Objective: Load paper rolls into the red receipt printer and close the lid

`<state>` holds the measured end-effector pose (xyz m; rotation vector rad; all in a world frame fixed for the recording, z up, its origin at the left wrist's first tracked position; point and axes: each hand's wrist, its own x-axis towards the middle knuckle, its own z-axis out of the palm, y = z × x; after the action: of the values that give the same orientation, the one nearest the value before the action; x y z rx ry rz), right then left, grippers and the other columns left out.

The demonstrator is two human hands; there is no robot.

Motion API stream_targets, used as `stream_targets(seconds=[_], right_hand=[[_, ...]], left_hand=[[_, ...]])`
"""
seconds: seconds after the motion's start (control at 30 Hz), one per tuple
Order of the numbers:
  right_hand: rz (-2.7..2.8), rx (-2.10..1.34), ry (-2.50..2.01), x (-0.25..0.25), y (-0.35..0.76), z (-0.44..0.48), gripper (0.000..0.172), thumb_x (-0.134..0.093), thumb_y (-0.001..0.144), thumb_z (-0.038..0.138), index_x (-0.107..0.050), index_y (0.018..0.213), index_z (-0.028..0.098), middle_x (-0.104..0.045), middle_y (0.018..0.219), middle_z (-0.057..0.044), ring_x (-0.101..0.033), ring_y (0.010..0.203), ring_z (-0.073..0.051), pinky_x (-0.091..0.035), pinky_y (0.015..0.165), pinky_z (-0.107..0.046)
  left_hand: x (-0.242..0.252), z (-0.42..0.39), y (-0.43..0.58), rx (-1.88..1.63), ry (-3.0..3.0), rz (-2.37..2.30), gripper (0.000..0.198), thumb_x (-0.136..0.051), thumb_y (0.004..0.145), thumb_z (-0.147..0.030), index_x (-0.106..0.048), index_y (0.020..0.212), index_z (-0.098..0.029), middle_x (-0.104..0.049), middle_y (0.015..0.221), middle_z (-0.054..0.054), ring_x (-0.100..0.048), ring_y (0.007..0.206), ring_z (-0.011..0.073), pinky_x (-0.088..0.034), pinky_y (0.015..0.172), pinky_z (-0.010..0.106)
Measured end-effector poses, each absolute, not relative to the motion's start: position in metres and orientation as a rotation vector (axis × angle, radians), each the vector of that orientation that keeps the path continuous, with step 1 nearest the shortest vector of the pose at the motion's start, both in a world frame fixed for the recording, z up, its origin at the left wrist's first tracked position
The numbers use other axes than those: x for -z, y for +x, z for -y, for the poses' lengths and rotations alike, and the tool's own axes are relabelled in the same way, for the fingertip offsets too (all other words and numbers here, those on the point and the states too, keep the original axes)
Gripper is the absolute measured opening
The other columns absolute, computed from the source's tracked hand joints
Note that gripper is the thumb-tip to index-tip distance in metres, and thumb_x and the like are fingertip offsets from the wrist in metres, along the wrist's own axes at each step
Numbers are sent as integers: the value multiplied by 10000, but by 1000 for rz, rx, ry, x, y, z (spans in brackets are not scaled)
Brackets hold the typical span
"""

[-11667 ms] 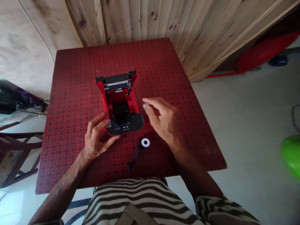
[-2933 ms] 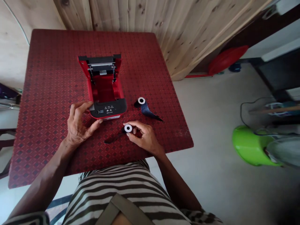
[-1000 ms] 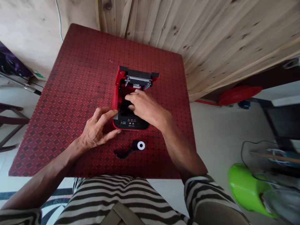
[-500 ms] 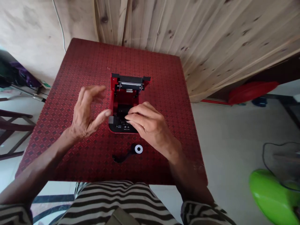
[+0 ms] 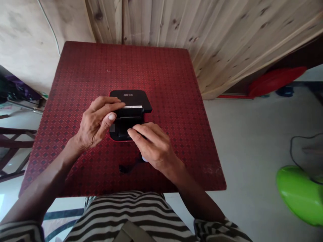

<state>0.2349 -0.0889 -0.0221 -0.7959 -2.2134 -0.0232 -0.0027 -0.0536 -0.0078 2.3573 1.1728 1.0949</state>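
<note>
A small red printer with a black lid (image 5: 133, 99) sits on the red patterned table (image 5: 75, 80); the lid is folded down. My left hand (image 5: 97, 121) rests on the lid, fingers stretched flat across its front edge. My right hand (image 5: 151, 146) lies over the printer's front panel, fingers extended and pressing on it. A dark ribbon roll (image 5: 128, 166) with a trailing strip lies on the table just below my right hand, partly hidden by it.
A wooden plank wall (image 5: 176, 23) stands behind the table. A dark chair (image 5: 12, 141) is at the left. A green object (image 5: 300, 195) and a cable lie on the floor at right, and a red object (image 5: 275, 79) is by the wall.
The printer's lid, open half a second ago, is now folded down. My left hand moved onto the lid and my right hand shifted to the front panel.
</note>
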Motion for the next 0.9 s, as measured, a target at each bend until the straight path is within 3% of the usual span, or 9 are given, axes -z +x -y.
stream_targets(seconds=[0.23,0.6,0.9], right_hand=[[2175,-2,-859,23,241,92,245,-598,1017,33,-724,1162,186,-787,1050,-81,-684,901,-184,-632,834,-347],[2145,1,-850,32,237,91,219,-630,1005,60,-713,1163,185,-775,1008,-71,-661,863,-182,-610,789,-347],[2142,-58,-830,26,239,93,242,-674,1005,126,-690,1244,157,-771,1075,-107,-681,917,-209,-638,858,-374]], left_hand=[[32,64,-7,-1058,2459,-1124,418,-443,1116,-426,-675,1398,-224,-680,1373,118,-637,1341,281,-504,1135,466],[46,64,-12,-1069,2590,-1056,654,-539,1007,-719,-597,1470,-261,-643,1390,146,-621,1355,337,-517,1098,516],[49,66,-9,-1062,2633,-1106,708,-527,984,-768,-583,1479,-265,-637,1394,157,-613,1349,355,-490,1100,540]])
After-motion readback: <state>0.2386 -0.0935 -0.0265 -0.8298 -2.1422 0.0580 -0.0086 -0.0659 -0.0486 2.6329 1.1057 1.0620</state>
